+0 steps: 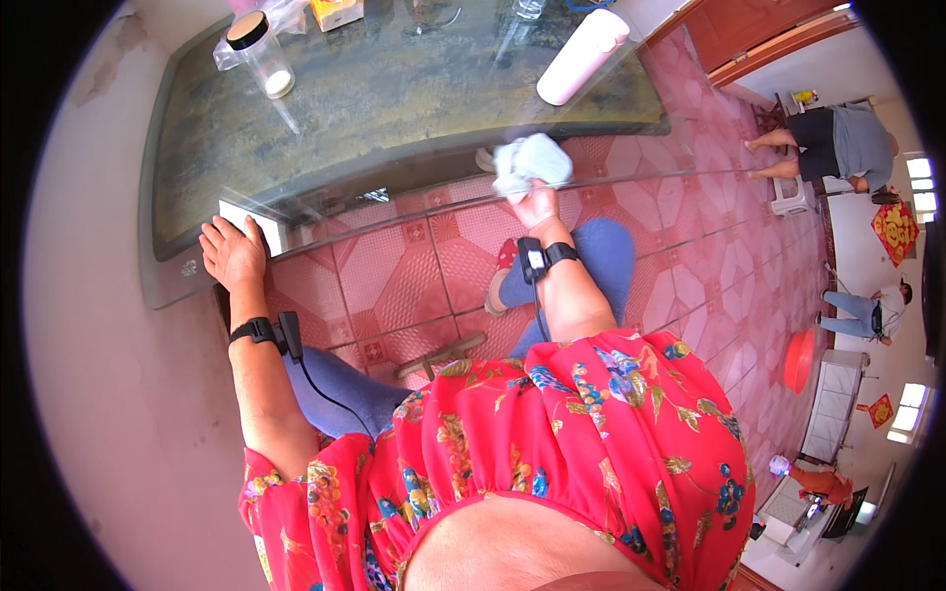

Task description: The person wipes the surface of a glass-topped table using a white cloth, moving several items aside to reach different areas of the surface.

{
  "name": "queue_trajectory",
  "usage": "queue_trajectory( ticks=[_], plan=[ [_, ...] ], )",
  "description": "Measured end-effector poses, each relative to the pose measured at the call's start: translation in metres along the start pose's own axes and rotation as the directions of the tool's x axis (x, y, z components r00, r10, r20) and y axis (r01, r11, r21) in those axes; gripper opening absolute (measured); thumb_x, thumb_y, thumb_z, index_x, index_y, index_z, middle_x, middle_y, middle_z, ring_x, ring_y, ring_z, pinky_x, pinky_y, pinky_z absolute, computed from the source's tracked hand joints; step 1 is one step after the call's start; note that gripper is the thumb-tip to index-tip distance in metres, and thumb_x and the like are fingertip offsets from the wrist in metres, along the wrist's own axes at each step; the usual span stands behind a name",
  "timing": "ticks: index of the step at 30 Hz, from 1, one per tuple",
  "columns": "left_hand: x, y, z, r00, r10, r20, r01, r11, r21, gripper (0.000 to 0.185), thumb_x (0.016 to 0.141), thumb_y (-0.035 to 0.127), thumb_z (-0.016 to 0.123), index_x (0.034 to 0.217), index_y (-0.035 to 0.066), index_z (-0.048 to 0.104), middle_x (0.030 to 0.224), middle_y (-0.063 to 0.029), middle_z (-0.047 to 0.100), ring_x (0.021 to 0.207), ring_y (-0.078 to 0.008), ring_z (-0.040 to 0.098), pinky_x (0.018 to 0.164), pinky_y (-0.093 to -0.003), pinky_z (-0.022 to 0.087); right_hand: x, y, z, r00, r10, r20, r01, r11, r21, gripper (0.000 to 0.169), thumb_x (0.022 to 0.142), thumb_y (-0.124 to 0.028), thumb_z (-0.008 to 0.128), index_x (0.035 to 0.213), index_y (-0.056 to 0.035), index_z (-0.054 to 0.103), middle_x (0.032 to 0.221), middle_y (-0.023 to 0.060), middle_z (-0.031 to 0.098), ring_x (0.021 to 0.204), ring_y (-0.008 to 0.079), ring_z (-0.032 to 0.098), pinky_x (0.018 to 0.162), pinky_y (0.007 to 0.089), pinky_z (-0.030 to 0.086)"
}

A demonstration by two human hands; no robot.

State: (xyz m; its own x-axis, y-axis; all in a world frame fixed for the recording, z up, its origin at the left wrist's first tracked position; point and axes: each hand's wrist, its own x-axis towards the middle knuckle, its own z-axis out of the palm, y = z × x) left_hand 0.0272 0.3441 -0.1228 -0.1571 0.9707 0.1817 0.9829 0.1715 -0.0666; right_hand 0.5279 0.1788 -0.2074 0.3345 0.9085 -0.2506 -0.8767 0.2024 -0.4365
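Observation:
My right hand (537, 205) holds a crumpled pale cloth (533, 162) at the near edge of a glass tabletop (414, 209). Part of the fingers is hidden by the cloth. My left hand (235, 253) lies with its fingers apart on the left front corner of the glass and holds nothing. Beyond the cloth, on the table, a pale pink bottle (582, 57) stands. At the far left of the tabletop is a clear jar (267, 65) with a black-rimmed lid and something white at its bottom.
A plastic bag (284, 16), an orange and white box (336, 12) and a drinking glass (528, 7) are at the far edge. A wall (96, 244) stands close on the left. Several people, a white stool (792, 196) and a red basin (799, 361) are off to the right.

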Motion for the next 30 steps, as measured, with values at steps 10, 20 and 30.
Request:
queue_trajectory(
  ticks=[10,20,30],
  plan=[
    [0.003,-0.007,0.007,0.999,0.020,-0.047,-0.022,0.999,-0.042,0.079,0.098,0.059,0.046,0.154,0.004,0.037,0.161,-0.0206,0.034,0.151,-0.0382,0.028,0.120,-0.0515,0.025,-0.010,-0.039,-0.019,0.976,-0.193,0.099,0.196,0.980,-0.022,0.032,0.103,-0.026,0.051,0.127,-0.0081,0.062,0.116,0.0095,0.070,0.101,0.0255,0.070,0.086,0.0407,0.058],
    [0.000,0.001,0.003,0.999,-0.009,-0.032,0.008,0.999,-0.035,0.079,0.098,0.060,0.046,0.154,0.006,0.038,0.162,-0.0191,0.034,0.151,-0.0353,0.029,0.120,-0.0517,0.025,-0.057,0.090,0.060,0.931,0.361,-0.057,-0.353,0.845,-0.401,0.043,0.085,-0.001,0.057,0.128,-0.0002,0.060,0.109,0.0120,0.071,0.093,0.0256,0.072,0.067,0.0411,0.062],
    [0.000,0.009,0.004,0.999,-0.025,0.021,0.027,0.997,-0.072,0.080,0.099,0.060,0.044,0.156,0.005,0.035,0.164,-0.0193,0.029,0.153,-0.0349,0.025,0.122,-0.0511,0.021,-0.050,0.022,0.154,0.931,0.330,0.156,-0.144,0.725,-0.674,0.050,0.081,0.009,0.054,0.130,-0.0008,0.062,0.124,0.0125,0.069,0.113,0.0255,0.068,0.095,0.0399,0.056]
  ],
)
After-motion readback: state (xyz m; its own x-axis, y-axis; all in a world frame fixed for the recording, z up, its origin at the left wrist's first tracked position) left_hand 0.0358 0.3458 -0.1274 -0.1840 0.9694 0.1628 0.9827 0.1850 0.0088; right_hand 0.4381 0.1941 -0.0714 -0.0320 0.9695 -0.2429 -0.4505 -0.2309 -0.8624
